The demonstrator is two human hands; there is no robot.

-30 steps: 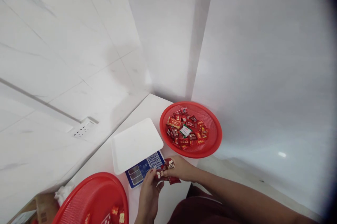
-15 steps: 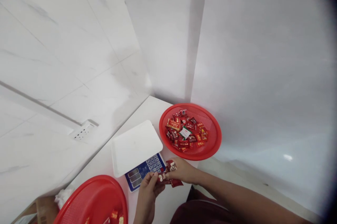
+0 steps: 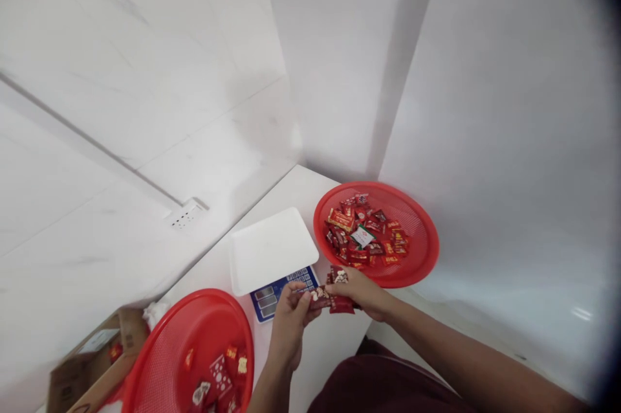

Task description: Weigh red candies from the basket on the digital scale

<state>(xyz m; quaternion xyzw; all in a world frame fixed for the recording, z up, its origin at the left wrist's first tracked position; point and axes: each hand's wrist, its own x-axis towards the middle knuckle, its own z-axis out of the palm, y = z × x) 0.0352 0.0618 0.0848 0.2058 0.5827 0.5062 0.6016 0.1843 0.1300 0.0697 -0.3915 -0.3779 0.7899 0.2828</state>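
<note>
Packets held in both hands above the worktop

Dark red, with pale pictures and lettering on them, the packets lie across the fingers near the worktop's front edge, just beyond the scale. The right hand is closed around them, thumb pressed on top; the left hand pinches their left end between thumb and fingers. That two-handed hold matches the picture from a second ago, but the left hand now covers more of the scale's blue panel and keypad.

The scale, its white pan bare, stays along the wall-side edge. By the worktop's far corner, the right basket reaches out past the edge; its red and orange wrapped pieces, with a white-and-green one on top, lie as they did before.

The view has swung left, so more shows there. Several wrapped pieces are now plain to see in the left basket, at the worktop's other end. Beside it, more of an open cardboard box has come into view, with something red inside.
</note>
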